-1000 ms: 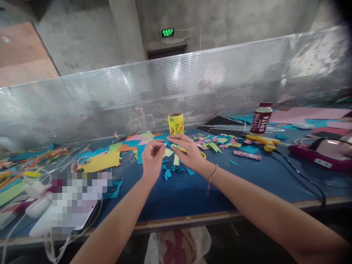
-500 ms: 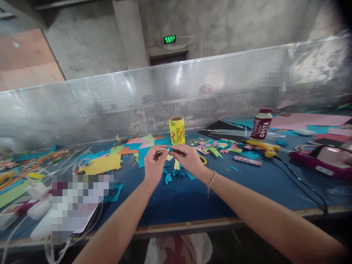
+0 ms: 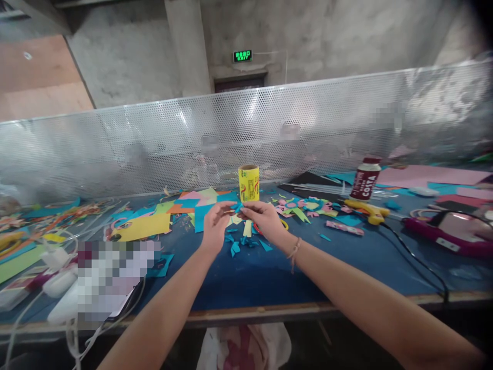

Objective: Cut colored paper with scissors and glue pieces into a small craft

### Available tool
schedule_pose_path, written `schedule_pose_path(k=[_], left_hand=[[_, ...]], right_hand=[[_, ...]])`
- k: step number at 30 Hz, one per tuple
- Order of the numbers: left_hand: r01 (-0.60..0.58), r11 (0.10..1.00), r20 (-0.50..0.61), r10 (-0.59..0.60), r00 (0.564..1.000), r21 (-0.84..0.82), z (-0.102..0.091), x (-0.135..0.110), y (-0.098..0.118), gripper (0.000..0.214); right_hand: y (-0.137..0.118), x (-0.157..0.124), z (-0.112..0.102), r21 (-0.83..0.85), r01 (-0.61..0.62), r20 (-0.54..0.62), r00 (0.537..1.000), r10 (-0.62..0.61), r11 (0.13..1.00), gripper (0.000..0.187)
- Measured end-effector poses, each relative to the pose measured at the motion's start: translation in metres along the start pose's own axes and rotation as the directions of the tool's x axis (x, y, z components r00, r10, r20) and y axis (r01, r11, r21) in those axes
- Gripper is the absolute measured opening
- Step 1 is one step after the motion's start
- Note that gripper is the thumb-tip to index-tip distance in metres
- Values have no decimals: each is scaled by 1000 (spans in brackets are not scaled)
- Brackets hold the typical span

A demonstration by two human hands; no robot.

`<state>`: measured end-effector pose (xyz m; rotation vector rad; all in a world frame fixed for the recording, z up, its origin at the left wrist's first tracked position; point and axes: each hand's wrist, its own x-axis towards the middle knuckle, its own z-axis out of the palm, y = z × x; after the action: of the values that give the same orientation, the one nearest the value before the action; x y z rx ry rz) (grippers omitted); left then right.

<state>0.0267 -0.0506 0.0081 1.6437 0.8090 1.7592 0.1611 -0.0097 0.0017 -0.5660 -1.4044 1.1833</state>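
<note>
left hand (image 3: 214,226) and right hand (image 3: 267,222) pinch a small blue paper piece (image 3: 238,207) between them — blue scraps (image 3: 234,249) lie nearby on the table (image 3: 265,282).

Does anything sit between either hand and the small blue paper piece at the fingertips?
Nothing visible does: the left hand and the right hand both have fingertips at the small blue paper piece. The yellow roll stands beyond them, not in between.
</note>
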Motion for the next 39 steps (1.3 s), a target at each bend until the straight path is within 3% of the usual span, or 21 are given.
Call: schedule_pose_path(k=[4, 9, 16, 22, 27, 33, 36, 39], left_hand=[[63, 991, -40, -59, 997, 118, -2, 3, 0, 17], [100, 985, -89, -88, 992, 141, 0, 5, -3, 15], [57, 971, -148, -23, 989, 234, 3, 0, -4, 12], [-126, 925, -78, 164, 983, 360, 3, 0, -4, 13], [-176, 878, -61, 226, 972, 446, 1, 1, -6, 11], [-423, 735, 146, 412, 899, 530, -6, 4, -3, 13], [-417, 731, 194, 374, 907, 540, -7, 5, 0, 14], [-316, 804, 157, 274, 949, 504, -8, 6, 0, 14]], right_hand=[[0, -1, 0, 132, -86, 19, 996, 84, 988, 18], [1, -2, 1, 208, -147, 55, 989, 139, 967, 16], [1, -5, 5, 222, -164, 109, 984, 143, 961, 15], [1, -7, 7, 209, -175, 147, 978, 146, 962, 15], [2, -7, 5, 229, -177, 146, 978, 146, 957, 14], [1, -5, 2, 266, -178, 125, 981, 150, 947, 14], [2, -4, 0, 231, -195, 138, 976, 167, 953, 14], [2, -3, 0, 175, -202, 140, 974, 179, 964, 16]])
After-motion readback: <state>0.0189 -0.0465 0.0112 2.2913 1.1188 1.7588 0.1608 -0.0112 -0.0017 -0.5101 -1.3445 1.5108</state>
